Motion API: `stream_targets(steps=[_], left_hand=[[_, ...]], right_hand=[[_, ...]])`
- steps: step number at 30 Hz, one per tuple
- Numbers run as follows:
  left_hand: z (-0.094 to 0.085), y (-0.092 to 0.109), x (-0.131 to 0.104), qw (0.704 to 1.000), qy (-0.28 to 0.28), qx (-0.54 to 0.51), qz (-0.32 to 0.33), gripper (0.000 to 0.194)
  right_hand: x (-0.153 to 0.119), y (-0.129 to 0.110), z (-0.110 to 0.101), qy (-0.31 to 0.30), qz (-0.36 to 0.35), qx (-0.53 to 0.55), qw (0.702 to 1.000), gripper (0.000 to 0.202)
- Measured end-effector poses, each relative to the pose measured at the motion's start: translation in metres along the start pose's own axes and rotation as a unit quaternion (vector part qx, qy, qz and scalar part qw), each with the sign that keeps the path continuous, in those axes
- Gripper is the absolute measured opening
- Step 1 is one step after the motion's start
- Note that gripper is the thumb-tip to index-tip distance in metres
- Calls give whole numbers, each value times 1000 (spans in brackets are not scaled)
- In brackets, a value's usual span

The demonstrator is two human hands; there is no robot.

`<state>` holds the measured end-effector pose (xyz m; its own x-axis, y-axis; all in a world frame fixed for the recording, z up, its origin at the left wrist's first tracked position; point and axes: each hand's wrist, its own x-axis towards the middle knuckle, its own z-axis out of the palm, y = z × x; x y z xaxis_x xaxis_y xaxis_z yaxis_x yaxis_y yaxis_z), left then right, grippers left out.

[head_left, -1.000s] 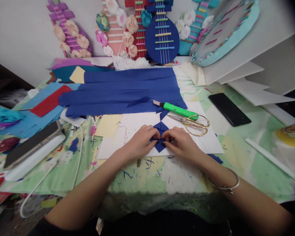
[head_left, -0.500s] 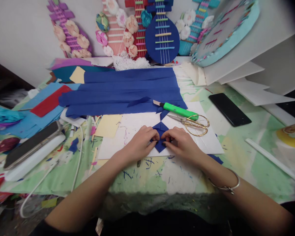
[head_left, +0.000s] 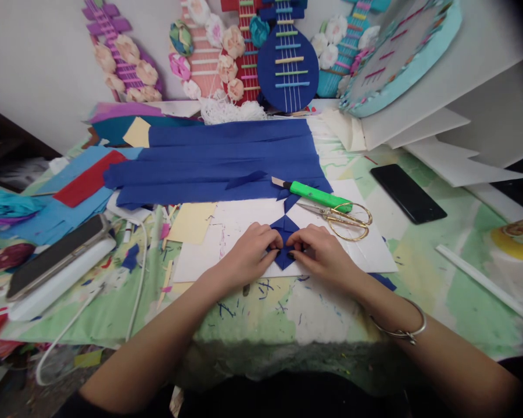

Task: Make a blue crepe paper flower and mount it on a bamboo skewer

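Observation:
Between my hands is a folded piece of dark blue paper, diamond-shaped with a pointed lower end, over a white board. My left hand pinches its left edge between thumb and fingers. On the right edge, my right hand grips the same paper with its fingers curled. A small blue scrap touches the paper's top tip. Just beyond lie a green-handled craft knife and gold-handled scissors, the scissors' loops partly over the knife's handle.
Long blue strips spread behind the board. To the right lies a black phone; at left, another phone rests on a white block with a cable. Decorated model instruments, including a blue one, lean along the wall.

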<state>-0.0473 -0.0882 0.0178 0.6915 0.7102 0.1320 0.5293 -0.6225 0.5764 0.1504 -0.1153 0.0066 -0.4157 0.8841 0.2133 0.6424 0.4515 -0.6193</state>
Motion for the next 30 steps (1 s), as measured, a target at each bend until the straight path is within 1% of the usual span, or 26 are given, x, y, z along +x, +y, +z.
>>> stream_targets(steps=[8,11,13,15,17,19,26,30], left_hand=[[3,1,-1,1000,14,6,0,9],[4,4,-2,999,36,27,-2,9],[6,7,-5,997,58,54,13,6],[8,11,-9,993,70,85,46,9],[11,14,-16,988,66,110,85,16],[14,16,-24,984,61,129,109,20],[22,24,-51,972,92,180,119,28],[25,23,-60,972,73,193,109,33]], right_hand=[[-2,3,2,4,-46,-19,999,19],[-2,4,3,11,-55,-18,998,20],[-2,5,4,15,-59,-21,998,20],[-2,4,4,15,-58,-28,998,20],[-2,3,3,13,-55,-31,998,19],[-1,2,3,10,-52,-29,998,19],[-1,3,2,13,-54,-24,998,19],[-1,2,2,9,-53,-28,998,19]])
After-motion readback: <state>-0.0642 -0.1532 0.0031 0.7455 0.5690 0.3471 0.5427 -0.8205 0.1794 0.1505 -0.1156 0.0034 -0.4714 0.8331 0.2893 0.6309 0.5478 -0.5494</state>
